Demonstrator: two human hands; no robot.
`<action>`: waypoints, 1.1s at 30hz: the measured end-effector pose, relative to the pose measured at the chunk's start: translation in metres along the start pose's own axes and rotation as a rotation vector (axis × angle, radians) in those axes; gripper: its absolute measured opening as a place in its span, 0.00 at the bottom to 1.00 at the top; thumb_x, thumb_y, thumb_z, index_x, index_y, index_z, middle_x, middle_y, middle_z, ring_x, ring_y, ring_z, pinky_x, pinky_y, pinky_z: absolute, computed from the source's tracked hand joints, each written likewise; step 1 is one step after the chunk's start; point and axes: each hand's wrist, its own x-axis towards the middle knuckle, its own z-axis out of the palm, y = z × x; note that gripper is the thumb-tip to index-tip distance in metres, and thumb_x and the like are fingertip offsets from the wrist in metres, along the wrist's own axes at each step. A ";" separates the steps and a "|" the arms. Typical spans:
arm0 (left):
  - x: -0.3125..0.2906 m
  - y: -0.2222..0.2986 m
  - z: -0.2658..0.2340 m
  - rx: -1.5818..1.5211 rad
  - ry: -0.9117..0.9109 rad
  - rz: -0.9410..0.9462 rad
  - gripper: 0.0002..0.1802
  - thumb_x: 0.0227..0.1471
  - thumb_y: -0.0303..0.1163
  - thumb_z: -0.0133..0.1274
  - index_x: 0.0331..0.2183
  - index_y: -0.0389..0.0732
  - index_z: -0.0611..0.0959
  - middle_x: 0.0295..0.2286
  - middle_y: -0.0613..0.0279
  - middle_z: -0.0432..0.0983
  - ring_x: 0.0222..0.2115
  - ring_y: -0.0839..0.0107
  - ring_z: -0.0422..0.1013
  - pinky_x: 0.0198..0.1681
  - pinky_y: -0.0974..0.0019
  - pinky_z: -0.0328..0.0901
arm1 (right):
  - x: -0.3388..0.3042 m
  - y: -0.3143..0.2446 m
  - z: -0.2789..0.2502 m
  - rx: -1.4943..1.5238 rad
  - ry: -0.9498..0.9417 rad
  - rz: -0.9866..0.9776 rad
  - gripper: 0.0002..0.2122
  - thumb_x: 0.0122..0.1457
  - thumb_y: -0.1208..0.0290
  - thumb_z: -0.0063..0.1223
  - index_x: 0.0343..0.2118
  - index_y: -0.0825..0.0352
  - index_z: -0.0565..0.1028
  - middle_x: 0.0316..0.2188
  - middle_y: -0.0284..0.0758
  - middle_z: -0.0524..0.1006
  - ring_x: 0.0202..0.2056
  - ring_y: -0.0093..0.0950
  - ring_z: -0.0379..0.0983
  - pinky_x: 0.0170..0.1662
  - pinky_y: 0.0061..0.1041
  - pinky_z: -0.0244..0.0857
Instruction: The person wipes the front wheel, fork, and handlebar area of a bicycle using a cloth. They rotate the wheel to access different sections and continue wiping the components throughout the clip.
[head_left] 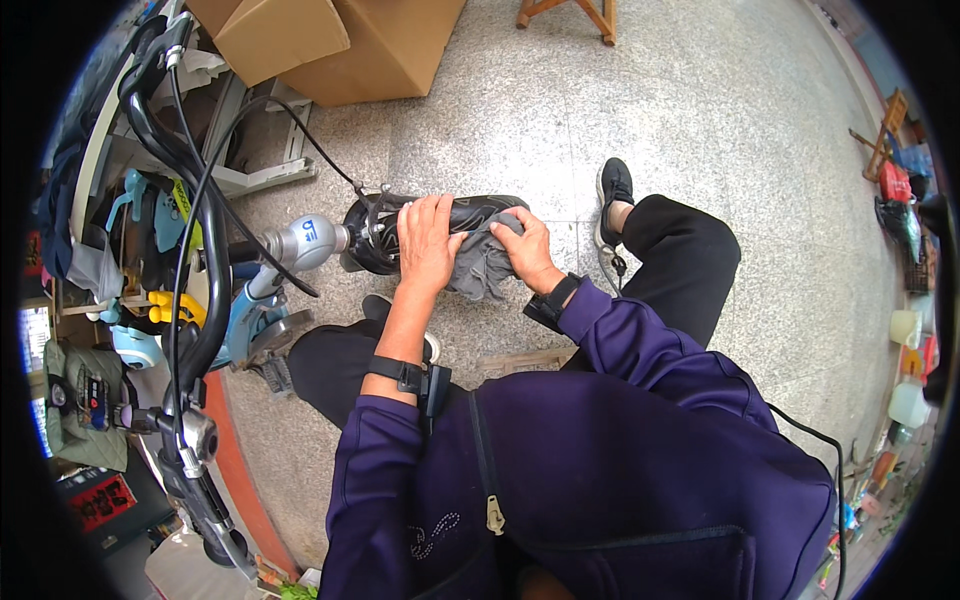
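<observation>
A bicycle's front wheel, under a black mudguard (480, 211), lies across the middle, below a silver head tube (305, 242). My left hand (425, 240) rests on the mudguard near the fork, its fingers stretched out flat and its thumb by the cloth. In my right hand (527, 250) is a crumpled grey rag (484, 266), pinched between thumb and fingers and pressed against the mudguard's near side at its right end. Black handlebars (207, 215) with cables run down the left side. Part of the wheel is hidden behind the hands and the rag.
A large cardboard box (375, 55) stands at the far left, near a white metal frame (265, 178). Wooden stool legs (575, 15) show at the far edge. My feet are on either side of the wheel on the speckled floor (790, 250). Assorted containers (908, 405) line the right.
</observation>
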 end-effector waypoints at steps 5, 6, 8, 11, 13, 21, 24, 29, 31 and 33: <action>0.000 0.000 0.001 -0.022 0.022 -0.009 0.35 0.37 0.32 0.62 0.50 0.42 0.68 0.45 0.56 0.64 0.50 0.56 0.59 0.58 0.50 0.48 | 0.013 0.007 0.002 -0.084 0.032 0.032 0.10 0.45 0.68 0.60 0.27 0.68 0.75 0.20 0.34 0.76 0.24 0.24 0.72 0.31 0.26 0.66; 0.000 0.000 0.001 -0.022 0.012 -0.015 0.35 0.37 0.32 0.62 0.50 0.42 0.68 0.45 0.56 0.64 0.50 0.56 0.59 0.58 0.50 0.48 | 0.015 0.008 0.002 -0.060 0.023 0.074 0.10 0.45 0.69 0.60 0.27 0.68 0.75 0.20 0.34 0.76 0.24 0.24 0.71 0.31 0.26 0.66; 0.000 0.000 0.001 -0.029 -0.003 -0.025 0.35 0.37 0.32 0.62 0.50 0.42 0.68 0.46 0.56 0.64 0.50 0.56 0.59 0.58 0.50 0.48 | 0.018 0.008 0.001 -0.019 0.022 0.124 0.09 0.44 0.70 0.60 0.28 0.68 0.75 0.21 0.33 0.76 0.24 0.23 0.71 0.31 0.25 0.66; 0.000 0.000 0.000 -0.025 -0.002 -0.023 0.35 0.37 0.32 0.62 0.50 0.42 0.68 0.46 0.56 0.64 0.50 0.56 0.59 0.58 0.50 0.47 | 0.025 0.009 0.000 0.251 0.009 0.269 0.05 0.46 0.77 0.57 0.27 0.70 0.75 0.22 0.32 0.76 0.24 0.20 0.70 0.29 0.21 0.66; 0.000 0.001 -0.001 -0.015 -0.007 -0.019 0.35 0.38 0.33 0.62 0.50 0.42 0.68 0.46 0.56 0.64 0.50 0.57 0.59 0.58 0.51 0.47 | 0.027 0.010 0.000 0.421 0.076 0.359 0.04 0.48 0.79 0.56 0.28 0.71 0.74 0.23 0.32 0.76 0.24 0.20 0.71 0.29 0.20 0.66; 0.000 0.002 -0.001 0.005 -0.017 -0.033 0.35 0.39 0.33 0.61 0.51 0.42 0.68 0.46 0.56 0.64 0.51 0.57 0.58 0.59 0.49 0.47 | 0.021 0.018 0.012 0.288 0.064 0.299 0.07 0.47 0.74 0.57 0.27 0.71 0.75 0.23 0.32 0.76 0.25 0.20 0.70 0.31 0.23 0.66; 0.000 0.002 0.000 0.028 0.001 -0.018 0.36 0.38 0.34 0.62 0.50 0.42 0.68 0.44 0.57 0.64 0.49 0.59 0.59 0.58 0.50 0.48 | 0.014 0.017 0.016 0.237 0.103 0.231 0.08 0.47 0.72 0.58 0.28 0.71 0.75 0.23 0.33 0.77 0.25 0.22 0.71 0.32 0.24 0.66; 0.001 0.001 0.002 0.025 0.013 -0.009 0.36 0.37 0.34 0.62 0.50 0.42 0.68 0.45 0.57 0.64 0.50 0.58 0.59 0.58 0.51 0.47 | 0.005 0.018 0.019 0.158 0.034 0.266 0.10 0.46 0.69 0.59 0.28 0.72 0.76 0.24 0.37 0.78 0.27 0.25 0.74 0.33 0.26 0.67; 0.001 0.000 0.001 0.025 0.007 -0.003 0.36 0.38 0.34 0.62 0.50 0.42 0.68 0.45 0.57 0.64 0.50 0.58 0.59 0.59 0.51 0.47 | 0.007 0.017 0.014 0.144 0.024 0.269 0.11 0.46 0.69 0.59 0.28 0.72 0.76 0.24 0.38 0.78 0.27 0.25 0.74 0.33 0.26 0.67; 0.000 0.000 0.001 0.018 -0.011 -0.010 0.36 0.38 0.35 0.62 0.50 0.41 0.68 0.45 0.57 0.64 0.50 0.58 0.59 0.59 0.51 0.47 | 0.009 0.014 0.010 0.160 0.006 0.250 0.11 0.46 0.68 0.59 0.29 0.71 0.77 0.24 0.38 0.79 0.27 0.26 0.75 0.33 0.26 0.67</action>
